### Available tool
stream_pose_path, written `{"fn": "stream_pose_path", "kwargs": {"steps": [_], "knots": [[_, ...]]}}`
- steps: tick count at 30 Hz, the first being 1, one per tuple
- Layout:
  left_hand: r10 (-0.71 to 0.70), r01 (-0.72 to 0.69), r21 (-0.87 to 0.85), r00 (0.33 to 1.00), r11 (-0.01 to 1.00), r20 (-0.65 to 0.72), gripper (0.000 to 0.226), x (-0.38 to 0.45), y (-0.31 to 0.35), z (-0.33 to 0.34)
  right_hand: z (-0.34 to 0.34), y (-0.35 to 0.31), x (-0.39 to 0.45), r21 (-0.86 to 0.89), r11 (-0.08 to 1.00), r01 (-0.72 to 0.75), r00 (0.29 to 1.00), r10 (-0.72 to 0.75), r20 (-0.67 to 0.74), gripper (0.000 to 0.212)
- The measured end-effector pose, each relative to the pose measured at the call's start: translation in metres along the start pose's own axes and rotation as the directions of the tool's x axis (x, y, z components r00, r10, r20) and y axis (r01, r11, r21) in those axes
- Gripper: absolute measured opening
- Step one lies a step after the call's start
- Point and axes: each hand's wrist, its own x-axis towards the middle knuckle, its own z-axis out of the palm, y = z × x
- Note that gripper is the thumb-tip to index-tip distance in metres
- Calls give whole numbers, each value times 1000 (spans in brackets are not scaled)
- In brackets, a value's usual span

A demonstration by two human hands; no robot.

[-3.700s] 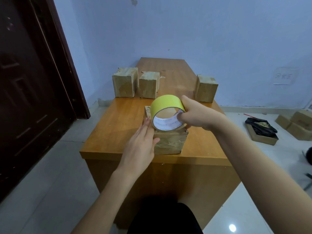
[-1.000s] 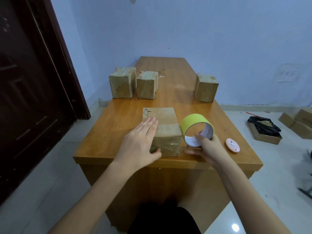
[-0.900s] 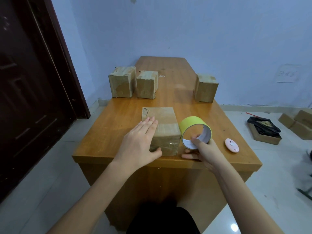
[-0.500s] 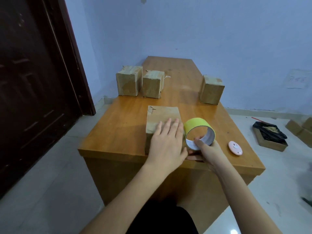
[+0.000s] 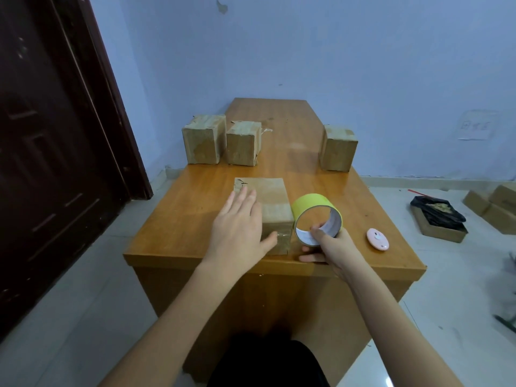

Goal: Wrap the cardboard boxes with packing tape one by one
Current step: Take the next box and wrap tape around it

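- I see the wooden table carrying everything for this job: four cardboard boxes on its top, plus the roll of tape and a small pink gadget.
- The box I am working on lies flat near the front edge. A glossy band of clear tape shows on its near face and across its near top; the far part of the top looks bare, with a small tear at its far left corner. I judge this box partly wrapped, not finished.
- Three more boxes stand upright further back: two just beside each other at the left, the left rear box and the middle rear box, and the right rear box well apart from them. I see shiny patches on them, but I cannot tell how fully each is wrapped.
- My left hand rests flat on the near-left part of the working box, fingers straight, thumb against its front face, steadying it.
- My right hand pinches the near rim of the yellow tape roll, thumb inside the core, other fingers spread on the table.
- The roll stands on edge just beside the box's right side; I cannot tell whether a strip still joins them.
- A pink round object, possibly a cutter, lies near the roll.
- Left to do, as I judge: finish this box, then any unwrapped ones.
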Motion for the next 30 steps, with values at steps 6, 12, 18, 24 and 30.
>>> {"fn": "stream_pose_path", "kwargs": {"steps": [6,12,18,24,30], "knots": [[100,-99,-56,995,994,25,63,7,26,19,0,-2,-7,36,999,-12,999,11,32,17],[41,-56,-207,996,977,-76,58,6,21,9,1,-6,-16,169,986,9,994,-28,106,43],[-21,-7,-305,996,952,-87,57,8,24,1,8,-21,-23,76,991,111,980,-122,158,29],[-109,52,-494,990,868,-86,63,-1,23,1,0,-32,-26,26,985,169,974,-171,146,8],[-169,124,-642,986,756,-9,53,-2,17,-5,-5,-57,-24,-201,951,233,967,-206,148,2]]}}
